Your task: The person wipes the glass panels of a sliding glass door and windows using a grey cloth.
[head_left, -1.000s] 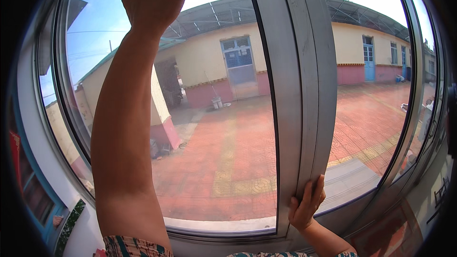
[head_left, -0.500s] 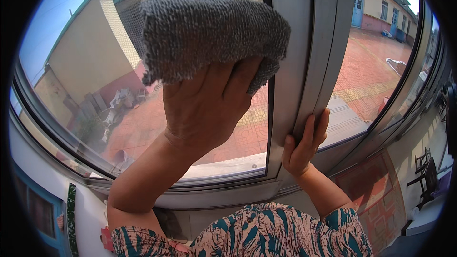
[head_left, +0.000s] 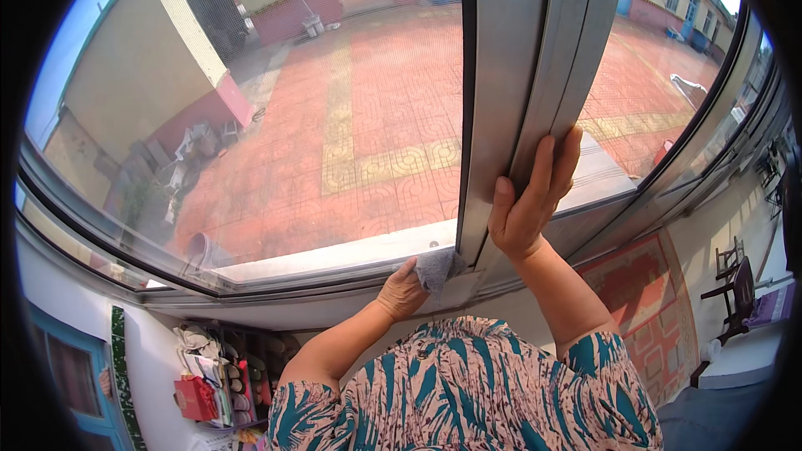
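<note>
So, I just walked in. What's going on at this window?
A person in a patterned top is at a large sliding-style window. Their left hand holds a grey cloth at the bottom frame, near the lower right corner of the left window pane. Their right hand rests on the metal upright beside that pane, thumb spread from the fingers. Through the glass you can see a paved courtyard.

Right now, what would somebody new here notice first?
Probably the red paved courtyard, in the upper middle. Below it, the left hand holds a gray cloth near the foot of the metal post; the right hand rests higher on it. A patterned shirt fills the bottom centre.
</note>
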`<action>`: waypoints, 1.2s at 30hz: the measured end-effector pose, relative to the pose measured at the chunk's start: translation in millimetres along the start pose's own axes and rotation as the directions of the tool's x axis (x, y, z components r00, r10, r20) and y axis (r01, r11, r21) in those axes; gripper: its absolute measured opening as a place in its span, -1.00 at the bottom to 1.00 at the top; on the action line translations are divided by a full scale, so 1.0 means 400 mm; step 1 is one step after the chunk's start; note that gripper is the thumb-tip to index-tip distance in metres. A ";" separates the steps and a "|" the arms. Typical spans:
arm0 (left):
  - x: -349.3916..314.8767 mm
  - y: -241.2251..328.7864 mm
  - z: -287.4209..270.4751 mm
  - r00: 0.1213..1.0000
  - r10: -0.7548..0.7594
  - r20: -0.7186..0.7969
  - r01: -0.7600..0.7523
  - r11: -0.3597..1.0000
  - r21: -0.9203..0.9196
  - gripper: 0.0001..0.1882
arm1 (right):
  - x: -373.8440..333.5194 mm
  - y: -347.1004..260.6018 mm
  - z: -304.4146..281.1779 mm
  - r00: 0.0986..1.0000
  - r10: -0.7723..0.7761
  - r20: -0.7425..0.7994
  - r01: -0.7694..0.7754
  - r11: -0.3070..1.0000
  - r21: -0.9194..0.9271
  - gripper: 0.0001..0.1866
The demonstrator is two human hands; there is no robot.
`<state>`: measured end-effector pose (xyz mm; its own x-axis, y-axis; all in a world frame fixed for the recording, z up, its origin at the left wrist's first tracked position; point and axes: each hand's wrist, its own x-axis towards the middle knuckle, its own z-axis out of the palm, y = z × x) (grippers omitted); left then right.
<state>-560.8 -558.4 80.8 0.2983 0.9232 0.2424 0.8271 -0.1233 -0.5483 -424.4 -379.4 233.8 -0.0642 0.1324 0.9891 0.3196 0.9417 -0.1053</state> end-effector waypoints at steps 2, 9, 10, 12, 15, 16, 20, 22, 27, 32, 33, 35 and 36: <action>0.014 -0.031 -0.026 0.985 -0.158 -0.065 0.131 0.943 -0.307 -0.47 | -0.002 0.009 0.001 1.000 -0.005 -0.002 0.005 1.000 0.009 -0.41; 0.099 -0.381 -0.368 0.673 -0.470 -0.571 0.447 0.874 -0.193 -0.41 | 0.003 -0.001 0.010 1.000 -0.006 -0.024 0.007 0.999 0.046 -0.40; 0.133 -0.421 -0.428 0.579 -0.501 -0.644 0.501 0.841 -0.204 -0.42 | 0.002 0.007 0.012 0.999 -0.017 -0.027 0.018 0.999 0.040 -0.40; 0.205 -0.471 -0.456 0.466 -0.459 -0.757 0.479 0.850 -0.220 -0.43 | -0.013 0.037 0.008 0.999 -0.031 -0.025 0.031 0.999 0.010 -0.40; 0.237 -0.404 -0.431 0.564 -0.349 -0.748 0.451 0.889 -0.075 -0.44 | 0.005 0.015 0.003 1.000 -0.016 -0.022 0.016 1.000 0.019 -0.41; 0.232 -0.340 -0.385 0.655 -0.298 -0.694 0.372 0.927 -0.047 -0.55 | 0.007 0.012 0.001 1.000 -0.019 -0.017 0.019 1.000 0.018 -0.40; 0.105 -0.106 -0.078 0.890 -0.455 -0.018 0.198 0.422 -0.885 -0.47 | 0.013 -0.007 0.002 1.000 -0.028 0.013 0.027 0.999 0.032 -0.40; 0.052 -0.040 0.007 0.961 -0.255 -0.108 0.180 0.871 -0.458 -0.47 | 0.012 0.001 -0.007 0.999 -0.022 0.047 0.021 1.000 0.021 -0.39; -0.044 0.011 0.058 0.992 -0.125 -0.021 0.124 0.992 -0.025 -0.46 | 0.013 -0.010 0.002 0.999 -0.031 0.032 0.032 0.999 -0.023 -0.36; -0.124 -0.046 0.009 0.804 -0.594 -0.029 0.446 0.634 -0.631 -0.55 | 0.027 -0.024 -0.004 0.999 -0.046 0.012 0.047 0.997 -0.057 -0.36; -0.161 -0.053 0.016 0.748 -0.609 -0.263 0.502 0.779 -0.375 -0.54 | 0.033 -0.029 -0.010 0.999 -0.054 0.008 0.054 0.996 -0.073 -0.36; -0.260 -0.068 0.035 0.492 -0.835 -0.247 0.692 0.547 -0.472 -0.38 | 0.041 -0.039 -0.016 0.998 -0.064 0.022 0.066 0.996 -0.065 -0.40; -0.292 -0.091 0.021 0.275 -0.932 -0.234 0.764 0.360 -0.535 -0.32 | 0.038 -0.044 -0.014 0.998 -0.058 0.022 0.059 0.996 -0.063 -0.40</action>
<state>-630.0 -658.7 65.7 -0.5778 0.2842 0.7651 0.7805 0.4667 0.4160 -425.9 -395.8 251.4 -0.1036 0.0846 0.9910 0.3743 0.9265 -0.0400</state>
